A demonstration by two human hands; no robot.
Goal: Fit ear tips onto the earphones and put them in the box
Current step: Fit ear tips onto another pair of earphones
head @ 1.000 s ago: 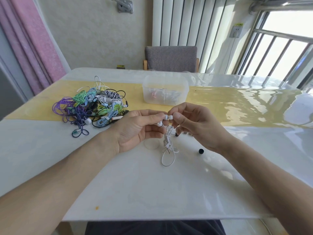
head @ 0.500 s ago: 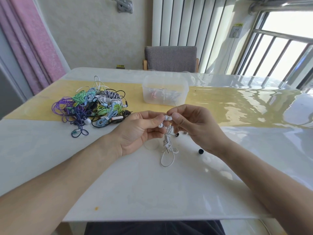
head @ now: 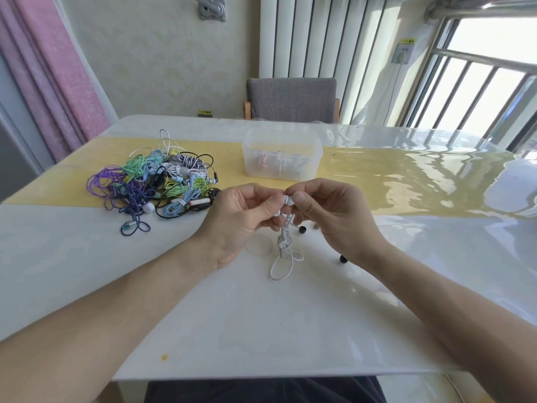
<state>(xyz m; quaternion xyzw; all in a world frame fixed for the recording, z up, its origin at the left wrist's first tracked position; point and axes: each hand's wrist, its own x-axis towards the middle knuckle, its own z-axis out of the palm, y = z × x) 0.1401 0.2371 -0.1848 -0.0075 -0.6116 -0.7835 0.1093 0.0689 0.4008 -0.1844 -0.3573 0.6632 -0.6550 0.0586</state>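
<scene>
A white earphone [head: 286, 238] was held above the middle of the table [head: 261, 330], its buds pinched between the curled fingers of the left hand [head: 241, 219] and the right hand [head: 331, 216], its cord hanging down to the tabletop. Two black ear tips [head: 302, 230] lay just beside the right hand. The box [head: 282, 154] stood toward the far edge, a tangle of earphones [head: 157, 181] toward the left edge.
</scene>
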